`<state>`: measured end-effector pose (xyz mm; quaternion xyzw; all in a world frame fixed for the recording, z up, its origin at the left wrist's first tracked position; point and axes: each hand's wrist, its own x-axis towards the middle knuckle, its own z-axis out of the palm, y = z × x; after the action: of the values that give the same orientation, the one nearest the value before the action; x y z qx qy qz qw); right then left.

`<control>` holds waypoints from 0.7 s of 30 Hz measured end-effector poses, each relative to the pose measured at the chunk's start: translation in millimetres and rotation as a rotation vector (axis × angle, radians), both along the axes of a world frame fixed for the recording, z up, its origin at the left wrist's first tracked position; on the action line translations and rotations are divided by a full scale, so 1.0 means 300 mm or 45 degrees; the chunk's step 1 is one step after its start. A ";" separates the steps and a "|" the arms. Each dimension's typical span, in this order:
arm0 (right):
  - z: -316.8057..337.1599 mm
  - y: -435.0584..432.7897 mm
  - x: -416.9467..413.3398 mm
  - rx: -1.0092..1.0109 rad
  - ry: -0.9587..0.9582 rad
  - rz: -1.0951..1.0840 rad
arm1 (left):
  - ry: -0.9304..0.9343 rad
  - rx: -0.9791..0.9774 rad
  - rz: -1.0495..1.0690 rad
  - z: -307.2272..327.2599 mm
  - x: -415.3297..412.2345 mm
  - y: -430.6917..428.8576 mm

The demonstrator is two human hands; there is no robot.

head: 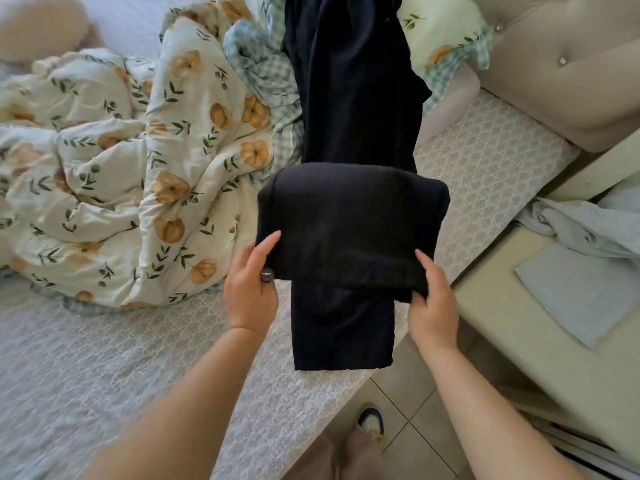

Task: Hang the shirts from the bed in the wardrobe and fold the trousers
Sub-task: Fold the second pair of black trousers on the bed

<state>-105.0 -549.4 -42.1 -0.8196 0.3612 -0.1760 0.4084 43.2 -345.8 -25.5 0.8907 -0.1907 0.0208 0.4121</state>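
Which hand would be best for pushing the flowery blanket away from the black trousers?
The left hand, probably: it grips the trousers on the side where the flowery blanket lies. The right hand holds the opposite side.

Both hands pinch a folded flap of dark trousers (349,216): left hand (251,289) at 7 o'clock, right hand (433,299) at 5, over the bed (104,358).
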 end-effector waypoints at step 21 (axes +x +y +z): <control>-0.276 0.055 -0.020 0.210 0.076 -0.201 | 0.515 -0.039 0.124 -0.427 -0.139 0.081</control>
<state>-111.0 -533.0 -125.1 -0.7571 0.4497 -0.1529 0.4484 1.5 -321.4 -153.5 0.8785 -0.0606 -0.1356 0.4541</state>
